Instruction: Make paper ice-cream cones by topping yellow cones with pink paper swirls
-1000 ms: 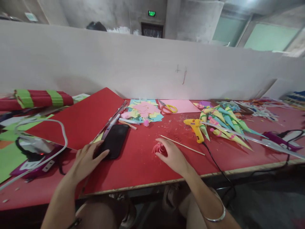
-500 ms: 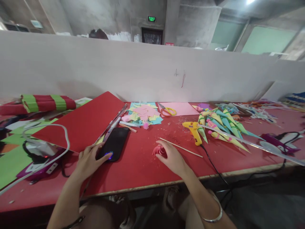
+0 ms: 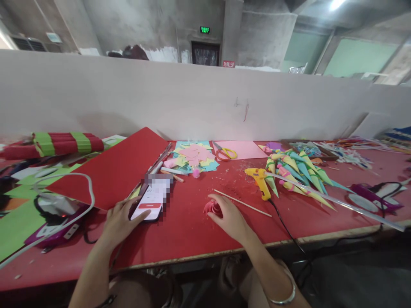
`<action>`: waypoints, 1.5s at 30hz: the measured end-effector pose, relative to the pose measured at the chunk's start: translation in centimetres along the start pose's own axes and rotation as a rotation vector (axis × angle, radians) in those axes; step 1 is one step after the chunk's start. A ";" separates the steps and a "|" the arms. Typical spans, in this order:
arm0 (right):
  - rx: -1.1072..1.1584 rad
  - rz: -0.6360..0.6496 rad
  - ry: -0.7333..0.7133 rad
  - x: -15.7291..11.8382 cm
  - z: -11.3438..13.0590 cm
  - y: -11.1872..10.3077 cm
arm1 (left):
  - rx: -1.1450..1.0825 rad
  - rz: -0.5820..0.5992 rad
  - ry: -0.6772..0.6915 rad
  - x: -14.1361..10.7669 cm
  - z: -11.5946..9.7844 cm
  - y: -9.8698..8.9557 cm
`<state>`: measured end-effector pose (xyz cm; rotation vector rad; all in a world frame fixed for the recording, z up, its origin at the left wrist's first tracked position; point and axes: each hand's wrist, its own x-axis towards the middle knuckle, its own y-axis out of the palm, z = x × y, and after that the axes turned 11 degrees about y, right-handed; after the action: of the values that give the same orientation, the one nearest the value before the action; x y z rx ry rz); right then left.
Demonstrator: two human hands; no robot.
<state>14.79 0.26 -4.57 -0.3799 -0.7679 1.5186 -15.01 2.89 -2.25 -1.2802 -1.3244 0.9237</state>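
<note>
My left hand (image 3: 123, 220) rests at the lower left edge of a smartphone (image 3: 149, 203) that lies on the red table. Its thumb is stretched over the lit lower screen, and its fingers lie apart from the thumb along the edge. The phone's upper part is pixelated. My right hand (image 3: 229, 217) is curled round a coil of red paper strip (image 3: 212, 208) on the table, thumb and forefinger on either side. Part of the coil is hidden by the fingers. Just beyond that hand lies a thin wooden stick (image 3: 245, 203).
A yellow glue gun (image 3: 259, 179) with a long clear glue stick lies right, beside several paper cones (image 3: 298, 167). Scissors (image 3: 226, 152) and cut paper pieces (image 3: 194, 154) lie at the back. Red card (image 3: 112, 171) and a power strip (image 3: 61, 224) are left.
The phone's screen has gone from dark to lit. The view has tilted slightly up. Both hands stay in nearly the same places.
</note>
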 end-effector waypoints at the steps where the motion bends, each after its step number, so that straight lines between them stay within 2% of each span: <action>1: 0.003 0.000 -0.002 0.0 0.1 0.0 | 0.003 -0.004 0.011 -0.1 0.0 -0.1; 8: 0.000 0.004 -0.001 0.0 0.1 0.0 | -0.012 0.010 0.071 -0.2 0.8 0.1; 14: 0.011 0.015 0.003 0.1 0.0 0.1 | -0.075 0.054 0.071 -0.4 0.8 -0.3; 16: 0.016 0.018 0.006 0.1 0.0 0.1 | -0.104 0.020 0.077 -0.6 0.9 -0.3; 19: 0.019 0.021 0.018 0.1 0.1 0.1 | -0.078 -0.123 0.100 -0.9 0.8 -0.4; 22: 0.030 0.038 0.025 0.1 0.2 0.0 | -0.037 -0.260 0.112 -1.3 -1.0 -1.0; 24: 0.037 0.045 0.027 0.0 0.2 0.0 | -0.087 -0.259 0.192 -1.4 -3.5 -1.0; 25: 0.040 0.045 0.028 0.0 0.3 0.0 | -0.148 -0.228 0.267 -1.5 -5.0 -0.8; 28: 0.056 0.045 0.034 0.0 0.2 0.1 | -0.336 0.006 0.482 -1.2 -9.8 0.7; 30: 0.072 0.048 0.037 -0.1 0.1 0.1 | -0.396 0.074 0.550 -0.8 -12.2 2.0; 32: 0.084 0.045 0.047 -0.1 0.1 0.2 | -0.430 0.090 0.585 -0.2 -13.8 3.1; 37: 0.100 0.038 0.090 -0.3 0.3 0.0 | -0.559 0.092 0.622 0.6 -14.6 4.0; 45: 0.156 0.067 0.092 -0.7 1.3 0.4 | -0.641 0.186 0.530 0.1 -14.2 3.0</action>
<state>13.74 -0.74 -4.08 -0.3590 -0.5652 1.6004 -0.58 1.65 -2.71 -1.9981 -1.1104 0.2220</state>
